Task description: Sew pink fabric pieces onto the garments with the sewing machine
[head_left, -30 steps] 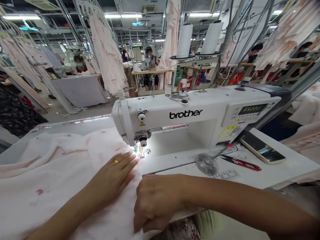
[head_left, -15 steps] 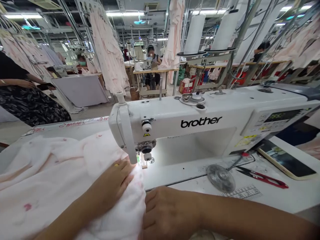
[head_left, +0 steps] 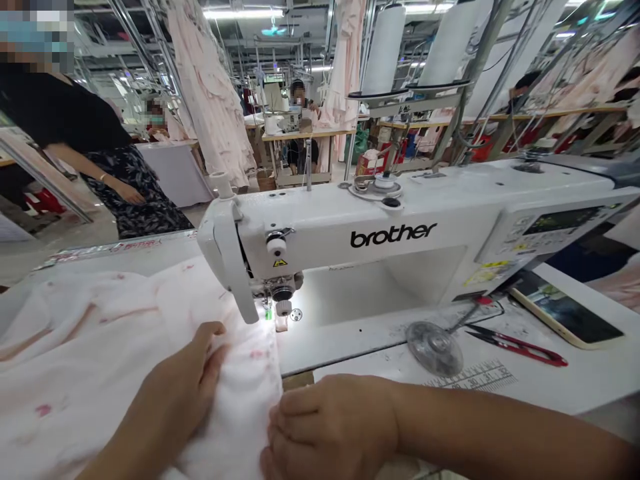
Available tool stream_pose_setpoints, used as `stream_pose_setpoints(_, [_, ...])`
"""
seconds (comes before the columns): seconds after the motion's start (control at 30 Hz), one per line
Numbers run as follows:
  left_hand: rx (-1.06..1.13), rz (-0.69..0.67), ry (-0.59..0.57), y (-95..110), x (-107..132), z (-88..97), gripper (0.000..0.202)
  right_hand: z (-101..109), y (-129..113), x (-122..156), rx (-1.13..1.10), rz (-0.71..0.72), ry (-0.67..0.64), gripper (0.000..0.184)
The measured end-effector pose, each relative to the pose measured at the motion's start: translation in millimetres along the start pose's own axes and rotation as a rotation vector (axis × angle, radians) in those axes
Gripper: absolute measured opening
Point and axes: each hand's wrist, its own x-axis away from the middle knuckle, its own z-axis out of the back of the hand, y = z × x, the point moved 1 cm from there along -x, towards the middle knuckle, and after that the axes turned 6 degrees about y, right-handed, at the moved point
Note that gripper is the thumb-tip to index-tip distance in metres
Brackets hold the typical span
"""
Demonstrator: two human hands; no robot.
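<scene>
Pale pink fabric [head_left: 125, 347] with small reddish prints spreads over the left of the sewing table, its right edge running up to the presser foot [head_left: 269, 313] of a white sewing machine [head_left: 310, 227]. Resting on the fabric, left of and below the needle area, my left hand [head_left: 183, 383] has its fingers bent and thumb drawn in, gathering the cloth. At the near right edge of the fabric, my right hand [head_left: 330, 423] is closed on the border. The fingertips of my right hand are partly hidden. The machine's lamp lights the stitching spot.
Right of the machine bed lie red-handled thread snips [head_left: 520, 345], a phone [head_left: 567, 310] and a clear round disc [head_left: 435, 348] on a stalk. Thread cones [head_left: 384, 50] stand behind. A person in black [head_left: 75, 120] stands beyond the table's far left edge.
My left hand has drawn back from the presser foot, toward me and left. The right hand stays at the fabric edge, shifted slightly left. The standing person has come further into view.
</scene>
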Motion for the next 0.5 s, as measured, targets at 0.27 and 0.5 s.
stream_pose_setpoints(0.27, [-0.116, -0.769, 0.348, 0, -10, -6.1, 0.049, -6, 0, -1, -0.128, -0.197, 0.009, 0.017])
stream_pose_setpoints(0.5, [-0.035, -0.744, 0.195, -9, -35, -22.8, 0.07, -5, 10, 2, -0.069, -0.225, -0.047, 0.021])
